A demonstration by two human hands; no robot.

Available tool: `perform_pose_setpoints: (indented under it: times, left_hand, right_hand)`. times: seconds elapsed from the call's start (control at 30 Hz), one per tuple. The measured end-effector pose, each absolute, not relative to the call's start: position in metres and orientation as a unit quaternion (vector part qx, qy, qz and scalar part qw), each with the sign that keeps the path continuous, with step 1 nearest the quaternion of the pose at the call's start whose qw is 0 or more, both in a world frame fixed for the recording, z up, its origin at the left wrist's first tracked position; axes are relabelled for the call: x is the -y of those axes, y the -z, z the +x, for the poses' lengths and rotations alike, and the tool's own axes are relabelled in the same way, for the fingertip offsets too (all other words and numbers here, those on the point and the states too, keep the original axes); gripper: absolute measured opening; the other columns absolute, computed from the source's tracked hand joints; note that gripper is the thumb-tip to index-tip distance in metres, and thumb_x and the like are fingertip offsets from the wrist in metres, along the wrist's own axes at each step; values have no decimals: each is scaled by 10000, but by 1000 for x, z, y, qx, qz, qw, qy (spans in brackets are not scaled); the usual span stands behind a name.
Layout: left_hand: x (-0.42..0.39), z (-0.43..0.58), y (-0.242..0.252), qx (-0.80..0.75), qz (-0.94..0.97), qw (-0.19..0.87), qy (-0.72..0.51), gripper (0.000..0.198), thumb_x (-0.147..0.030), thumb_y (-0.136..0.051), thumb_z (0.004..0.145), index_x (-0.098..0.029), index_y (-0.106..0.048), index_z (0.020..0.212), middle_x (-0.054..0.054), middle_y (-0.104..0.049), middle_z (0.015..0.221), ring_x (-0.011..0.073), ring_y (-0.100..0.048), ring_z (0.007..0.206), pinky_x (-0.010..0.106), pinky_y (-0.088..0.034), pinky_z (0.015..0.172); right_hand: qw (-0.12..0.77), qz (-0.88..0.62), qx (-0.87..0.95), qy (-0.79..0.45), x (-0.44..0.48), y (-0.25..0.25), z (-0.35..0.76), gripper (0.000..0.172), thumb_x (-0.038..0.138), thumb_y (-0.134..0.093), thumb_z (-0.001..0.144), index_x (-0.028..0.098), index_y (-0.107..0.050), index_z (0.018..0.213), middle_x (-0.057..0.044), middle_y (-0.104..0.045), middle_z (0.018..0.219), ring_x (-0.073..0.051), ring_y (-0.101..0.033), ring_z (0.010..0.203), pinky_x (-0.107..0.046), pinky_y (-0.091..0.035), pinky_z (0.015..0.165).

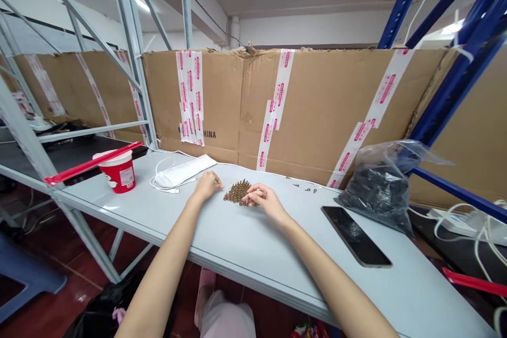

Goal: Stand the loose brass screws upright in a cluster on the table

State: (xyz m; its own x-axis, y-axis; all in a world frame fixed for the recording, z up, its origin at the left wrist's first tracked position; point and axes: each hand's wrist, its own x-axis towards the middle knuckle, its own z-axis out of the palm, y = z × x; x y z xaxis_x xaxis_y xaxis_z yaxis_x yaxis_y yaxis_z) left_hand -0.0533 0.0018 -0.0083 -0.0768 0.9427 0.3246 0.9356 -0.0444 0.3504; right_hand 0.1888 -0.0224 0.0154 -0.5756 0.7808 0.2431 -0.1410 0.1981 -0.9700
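Two bare forearms reach out from the near edge of the table (245, 253) and meet at a small pile (236, 190) of brass-coloured pieces.

The right hand (264, 199) has its thumb and fingertips drawn together on the right edge of the pile. It is pinching among the pieces, though whether one piece sits between the fingertips is too small to tell. The left hand (206, 185) lies knuckles-up on the tabletop just left of the pinch, fingers curled under and apart from the pile. I cannot tell if it holds anything.

To my eye the work is at the picking stage, with pieces being worked loose from the heap. A lift from here would call for a fine fingertip pinch, since the pieces look small, hard, pointed and tightly bunched.

The tabletop is smooth, pale and faintly glossy. Right of the pinch and a little nearer lies a phone (355, 235), a flat black slab with a shiny screen. Beyond that is a crinkled plastic bag (378, 185) of dark contents. A few stray pieces (304, 188) lie just past the pinch to the right.

Left of the grip, a white cable (166, 182) loops beside a flat white pouch (186, 169). Further left is a red cup (119, 171) with a pale lid. Behind everything stands a wall of brown cardboard (317, 105), creased and striped with red-printed tape.
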Motion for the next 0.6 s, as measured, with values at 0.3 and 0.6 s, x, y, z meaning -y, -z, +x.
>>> perform_pose_setpoints:
  times: [0.3,0.6]
  left_hand:
    - [0,-54,9,-717,669,-16,-196,122,-285,-599,709,-197,-671,754,71,-616,967,239,-491,997,321,-377,843]
    - [0,-56,11,-735,656,-45,-164,160,-345,-604,709,-204,-669,749,76,-620,944,249,-493,987,329,-369,819]
  right_hand:
    - [386,-250,699,-548,21,-11,188,225,369,-634,677,162,-564,728,-65,-674,770,-132,-570,656,-279,-414,654]
    - [392,-283,746,-457,16,-6,189,201,358,-611,686,162,-615,729,-26,-619,714,-128,-518,639,-265,-389,634]
